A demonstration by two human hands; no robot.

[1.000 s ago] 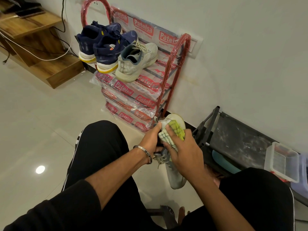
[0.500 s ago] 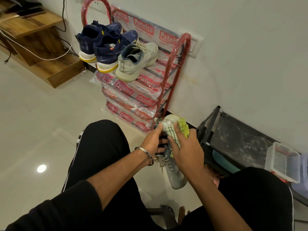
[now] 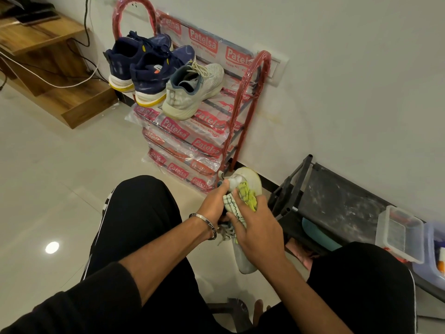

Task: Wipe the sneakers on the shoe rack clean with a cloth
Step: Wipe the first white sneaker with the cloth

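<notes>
Between your knees you hold the white sneaker (image 3: 243, 256) heel-up. Work the cloth (image 3: 243, 198) firmly round the heel and sole edge, turning the shoe as you go. Your right hand (image 3: 258, 233) curls closed on the cloth, pressing it to the heel; your left hand (image 3: 214, 206) grips the shoe by its collar. At twelve o'clock, its mate (image 3: 192, 90) and two navy sneakers (image 3: 144, 68) wait on the red shoe rack (image 3: 240, 131).

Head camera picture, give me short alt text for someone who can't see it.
A seated person's left hand holds a pale sneaker while the right hand presses a yellow-green cloth against it. Behind, a red shoe rack against the wall holds two navy sneakers and one white sneaker.
</notes>
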